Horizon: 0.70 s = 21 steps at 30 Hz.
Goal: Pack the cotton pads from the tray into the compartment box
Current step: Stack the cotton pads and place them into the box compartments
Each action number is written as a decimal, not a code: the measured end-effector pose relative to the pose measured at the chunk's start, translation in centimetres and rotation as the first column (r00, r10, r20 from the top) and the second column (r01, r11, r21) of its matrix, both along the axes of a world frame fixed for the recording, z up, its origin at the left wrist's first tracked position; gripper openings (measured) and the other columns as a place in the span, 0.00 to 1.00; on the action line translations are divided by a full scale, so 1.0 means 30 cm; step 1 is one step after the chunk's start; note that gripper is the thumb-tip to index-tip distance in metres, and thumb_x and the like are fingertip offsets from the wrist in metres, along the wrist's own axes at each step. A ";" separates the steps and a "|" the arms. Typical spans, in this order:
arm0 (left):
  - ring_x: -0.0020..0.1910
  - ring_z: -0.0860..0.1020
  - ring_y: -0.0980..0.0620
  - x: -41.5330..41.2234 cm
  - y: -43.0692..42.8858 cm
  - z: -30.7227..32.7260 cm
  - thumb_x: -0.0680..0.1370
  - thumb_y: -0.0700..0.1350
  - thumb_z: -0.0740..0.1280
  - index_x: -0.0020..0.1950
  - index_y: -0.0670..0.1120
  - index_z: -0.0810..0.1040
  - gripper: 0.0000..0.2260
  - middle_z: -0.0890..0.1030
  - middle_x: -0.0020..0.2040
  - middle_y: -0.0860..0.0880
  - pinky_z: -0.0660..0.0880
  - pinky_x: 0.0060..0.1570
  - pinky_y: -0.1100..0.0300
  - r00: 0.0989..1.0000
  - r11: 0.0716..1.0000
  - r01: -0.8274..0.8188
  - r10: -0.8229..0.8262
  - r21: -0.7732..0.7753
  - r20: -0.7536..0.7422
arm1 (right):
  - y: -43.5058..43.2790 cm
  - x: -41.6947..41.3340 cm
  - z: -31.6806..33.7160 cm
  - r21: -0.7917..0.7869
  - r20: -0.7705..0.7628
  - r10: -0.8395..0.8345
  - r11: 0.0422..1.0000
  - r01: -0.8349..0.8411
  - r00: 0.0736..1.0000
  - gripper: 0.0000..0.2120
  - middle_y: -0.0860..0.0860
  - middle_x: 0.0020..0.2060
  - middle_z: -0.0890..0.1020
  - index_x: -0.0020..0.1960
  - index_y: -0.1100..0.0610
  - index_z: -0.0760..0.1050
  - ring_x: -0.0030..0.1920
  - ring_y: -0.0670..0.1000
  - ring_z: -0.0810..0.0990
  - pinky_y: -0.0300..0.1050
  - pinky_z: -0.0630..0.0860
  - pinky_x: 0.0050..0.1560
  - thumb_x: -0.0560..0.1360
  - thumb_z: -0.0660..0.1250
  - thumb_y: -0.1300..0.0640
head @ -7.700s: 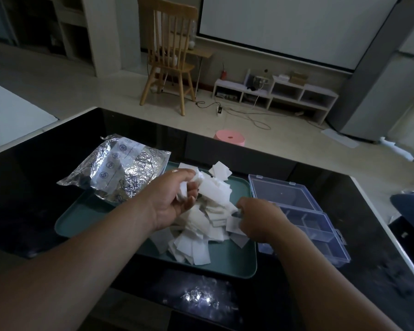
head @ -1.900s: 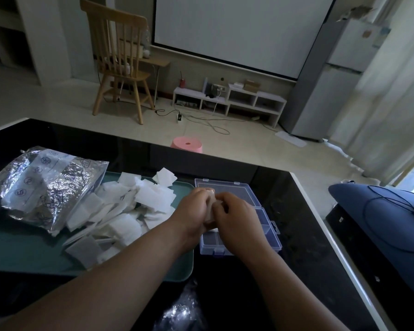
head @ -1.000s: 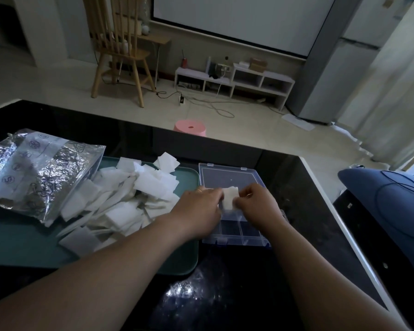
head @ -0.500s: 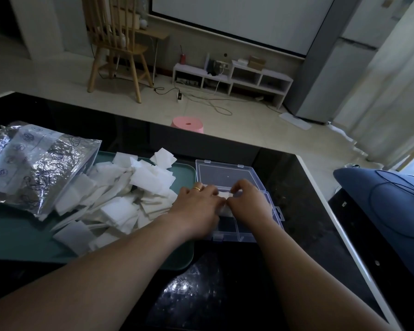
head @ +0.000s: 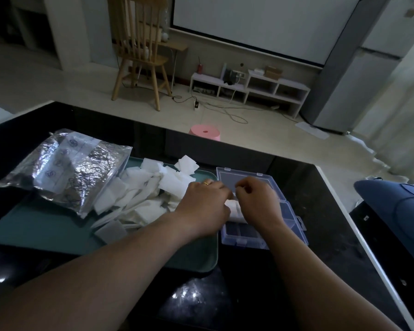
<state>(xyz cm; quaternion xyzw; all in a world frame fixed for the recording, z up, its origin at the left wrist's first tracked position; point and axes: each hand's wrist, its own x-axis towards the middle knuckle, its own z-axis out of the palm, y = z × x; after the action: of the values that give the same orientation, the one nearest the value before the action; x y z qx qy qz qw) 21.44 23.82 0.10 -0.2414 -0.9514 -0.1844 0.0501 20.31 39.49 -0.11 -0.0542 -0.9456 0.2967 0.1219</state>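
A loose heap of white square cotton pads (head: 151, 187) lies on a teal tray (head: 34, 235). Right of the tray stands a clear plastic compartment box (head: 294, 223) with its lid (head: 244, 179) open toward the back. My left hand (head: 203, 206) and my right hand (head: 258, 201) meet over the box's middle compartments. Between them they hold a small stack of cotton pads (head: 234, 210), fingers curled, low in the box. The hands hide the compartment beneath.
A crinkled silver foil bag (head: 65, 168) lies across the tray's left part. The black glossy table has a white edge (head: 344, 211) at the right, with a blue object (head: 397, 211) beyond it. A pink stool (head: 204, 132) stands on the floor behind.
Both hands brought a stack of pads from the tray over to the box. In the last half second they have stayed over its middle, with the pads now showing lower between them.
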 end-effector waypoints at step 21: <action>0.59 0.77 0.48 -0.078 -0.456 0.036 0.81 0.44 0.63 0.66 0.49 0.74 0.13 0.77 0.63 0.48 0.75 0.60 0.52 0.874 0.807 -0.462 0.345 0.368 0.342 | -0.452 -0.100 -0.024 0.363 0.230 0.382 0.820 -0.443 0.895 0.19 0.51 0.61 0.80 0.68 0.49 0.75 0.62 0.58 0.77 0.55 0.75 0.58 0.81 0.54 0.50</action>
<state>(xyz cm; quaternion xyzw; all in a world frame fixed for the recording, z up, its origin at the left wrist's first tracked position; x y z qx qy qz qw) 19.10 10.15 1.17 0.0120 -0.9124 -0.4087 0.0172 17.31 25.92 -0.84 0.1571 -0.9816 0.1082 -0.0065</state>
